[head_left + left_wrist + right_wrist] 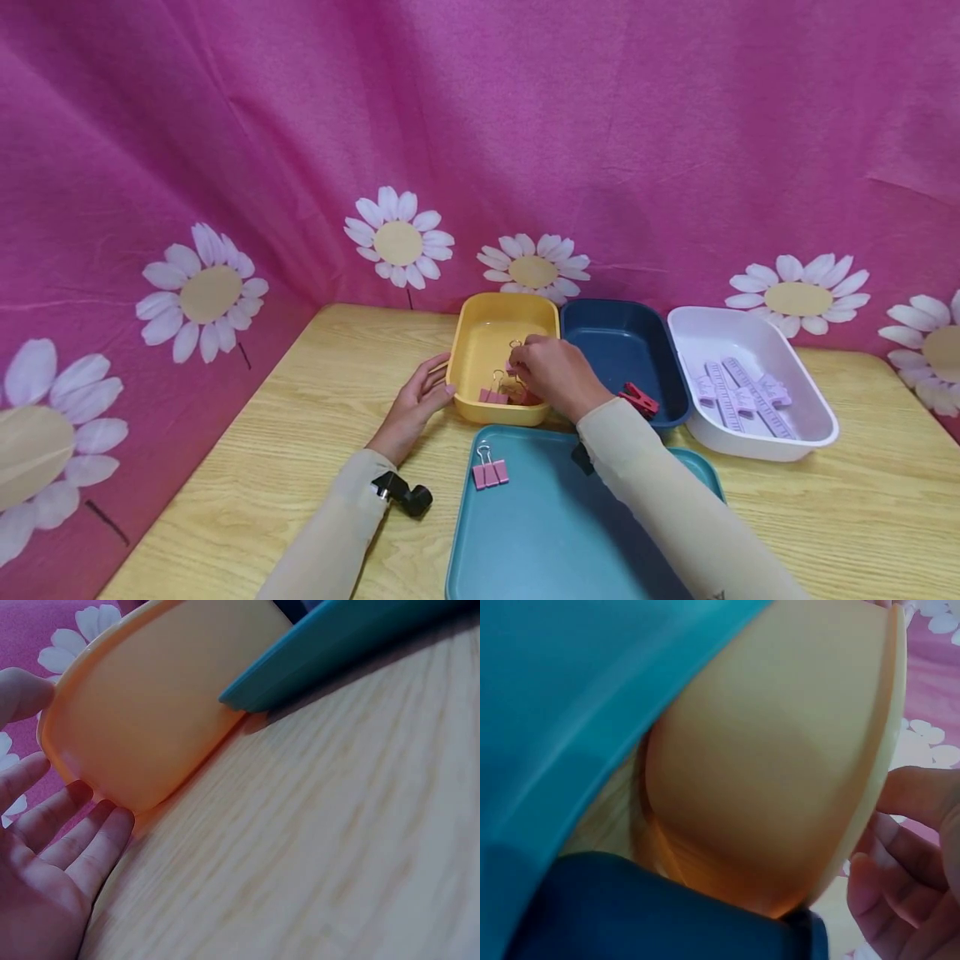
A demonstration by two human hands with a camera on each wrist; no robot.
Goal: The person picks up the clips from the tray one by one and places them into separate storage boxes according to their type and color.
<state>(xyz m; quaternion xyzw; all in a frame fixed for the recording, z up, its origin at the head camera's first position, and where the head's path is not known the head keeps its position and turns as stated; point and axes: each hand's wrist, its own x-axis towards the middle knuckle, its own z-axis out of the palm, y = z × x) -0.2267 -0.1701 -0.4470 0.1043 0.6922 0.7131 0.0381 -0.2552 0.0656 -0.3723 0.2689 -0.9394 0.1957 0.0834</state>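
My left hand rests against the left side of a yellow bin, its fairly straight fingers touching the outer wall and its thumb near the rim. Over that bin, my right hand pinches a pink binder clip, mostly covered by the fingers. Below it in the bin lie another pink binder clip and a red item partly hidden by the hand. One more pink binder clip lies on the teal tray. In the right wrist view, the bin wall hides what the fingers hold.
A navy bin beside the yellow one holds a red clothespin. To its right, a white bin contains several lilac ruler-marked strips. A pink flowered cloth hangs behind the wooden table.
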